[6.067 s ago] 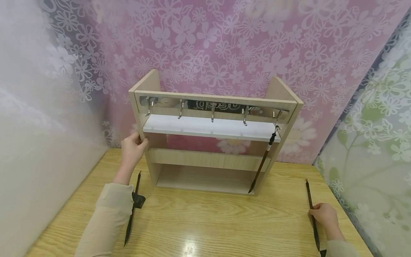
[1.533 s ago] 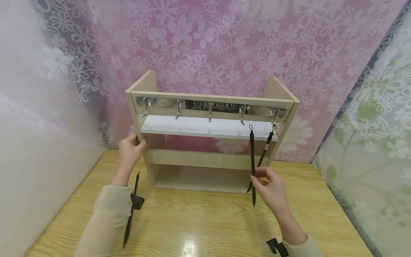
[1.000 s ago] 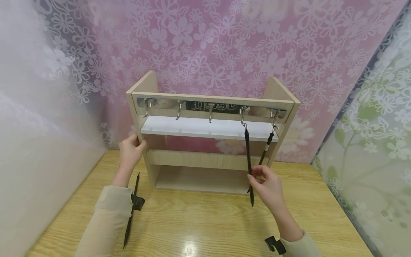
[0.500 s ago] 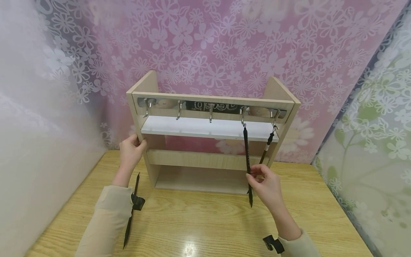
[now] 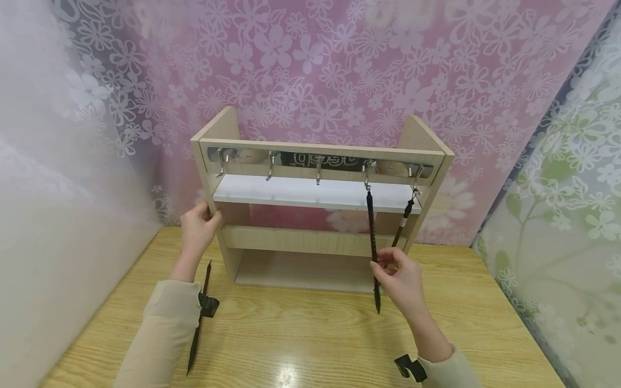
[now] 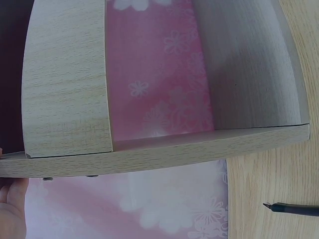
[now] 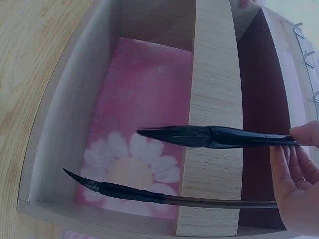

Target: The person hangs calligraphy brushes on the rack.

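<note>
My right hand (image 5: 402,275) pinches a black calligraphy brush (image 5: 372,226) by its handle. The brush hangs bristles down, its top loop at the second hook from the right (image 5: 367,175); whether the loop is over that hook is too small to tell. Behind it, a brown-handled calligraphy brush (image 5: 405,215) hangs from the rightmost hook (image 5: 416,178). In the right wrist view, the dark bristles of the held brush (image 7: 179,135) show beside those of the hanging brush (image 7: 124,191). My left hand (image 5: 198,226) grips the left side panel of the wooden shelf (image 5: 310,240).
Another dark brush (image 5: 194,345) lies on the wood-grain table (image 5: 301,334), partly behind the left wrist's black camera strap (image 5: 208,305). Three more hooks, such as the middle hook (image 5: 318,170), line the shelf's top rail. A flowered pink backdrop (image 5: 315,70) stands behind.
My right hand has lifted the black brush from the table's right side and brought it to the second hook from the right. Lately hand and brush shift slightly left. My left hand stays put.
</note>
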A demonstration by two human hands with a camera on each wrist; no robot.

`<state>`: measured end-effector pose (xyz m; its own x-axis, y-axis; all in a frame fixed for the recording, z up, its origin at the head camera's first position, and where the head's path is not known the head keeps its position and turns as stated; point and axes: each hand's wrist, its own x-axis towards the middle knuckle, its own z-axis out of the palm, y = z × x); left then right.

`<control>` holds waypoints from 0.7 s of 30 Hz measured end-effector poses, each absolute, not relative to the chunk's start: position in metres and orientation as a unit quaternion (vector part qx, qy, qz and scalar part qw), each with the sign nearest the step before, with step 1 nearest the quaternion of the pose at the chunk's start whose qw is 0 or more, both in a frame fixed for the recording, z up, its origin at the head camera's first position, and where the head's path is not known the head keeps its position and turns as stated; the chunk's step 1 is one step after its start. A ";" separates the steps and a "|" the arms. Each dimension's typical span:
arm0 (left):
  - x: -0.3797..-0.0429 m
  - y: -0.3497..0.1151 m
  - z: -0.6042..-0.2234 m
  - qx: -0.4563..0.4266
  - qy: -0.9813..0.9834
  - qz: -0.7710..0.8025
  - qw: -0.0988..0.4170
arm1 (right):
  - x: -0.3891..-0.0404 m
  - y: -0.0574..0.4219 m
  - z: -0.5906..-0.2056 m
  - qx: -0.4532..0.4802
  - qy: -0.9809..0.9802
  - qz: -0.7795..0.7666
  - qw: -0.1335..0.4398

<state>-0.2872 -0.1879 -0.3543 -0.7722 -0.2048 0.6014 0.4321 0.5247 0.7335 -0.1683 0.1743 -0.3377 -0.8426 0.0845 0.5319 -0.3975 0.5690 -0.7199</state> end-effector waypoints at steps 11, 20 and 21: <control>-0.286 -0.188 -0.353 -0.068 -0.807 -0.491 0.320 | -0.171 0.173 -0.341 0.091 -0.842 0.462 0.262; -0.287 -0.189 -0.354 -0.071 -0.806 -0.493 0.320 | -0.192 0.185 -0.369 0.080 -0.836 0.490 0.235; -0.287 -0.189 -0.354 -0.071 -0.806 -0.494 0.318 | -0.193 0.185 -0.371 0.079 -0.835 0.491 0.235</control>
<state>-0.2871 -0.1886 -0.3541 -0.7875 -0.1995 0.5831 0.4292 0.5014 0.7512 -0.1930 0.1855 -0.3712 -0.8770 0.0987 0.4703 -0.3632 0.5046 -0.7832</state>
